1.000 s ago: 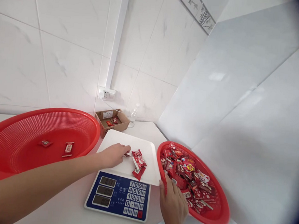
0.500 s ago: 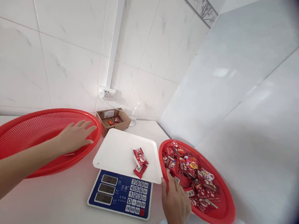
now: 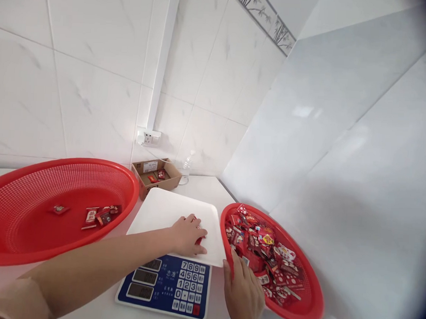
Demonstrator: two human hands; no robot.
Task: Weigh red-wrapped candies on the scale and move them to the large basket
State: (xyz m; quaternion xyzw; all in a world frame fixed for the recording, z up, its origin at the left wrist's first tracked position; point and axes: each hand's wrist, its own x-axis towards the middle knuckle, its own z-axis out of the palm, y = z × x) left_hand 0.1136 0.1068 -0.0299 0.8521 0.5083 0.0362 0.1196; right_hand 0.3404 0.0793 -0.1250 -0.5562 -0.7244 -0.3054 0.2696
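Two bare hands are at work: the left hand (image 3: 187, 236) reaches palm down, fingers spread and bent, over small red packets (image 3: 199, 241), though whether it grips any of them I cannot tell. Only bits of shiny red wrapper with some white show, at the fingertips and in the gap beside the thumb, the rest being hidden. These packets lie directly beneath the left hand, toward the right side of a white tray (image 3: 156, 213) with rounded corners. The right hand (image 3: 242, 287) is closed on the rim of the right basket (image 3: 314, 314), thumb outside and fingers over the edge, just beside the tray's near right corner. That red basket holds a heap of wrapped sweets (image 3: 258, 250), mostly red and brown with white print. Under the tray sits a scale (image 3: 168, 290), its blue panel facing near, with three grey displays and white keys. Left of the tray stands the left basket (image 3: 41, 231), red and perforated, with a small group of packets (image 3: 105, 215) at its right side and a single one farther left. On the far side of the white table (image 3: 211, 188) are a cardboard box (image 3: 165, 181) holding a few packets and a clear bottle (image 3: 187, 163). Behind them rises a wall of pale, veined tiles (image 3: 94, 101), with a socket (image 3: 149, 138) below white trunking (image 3: 162, 61).
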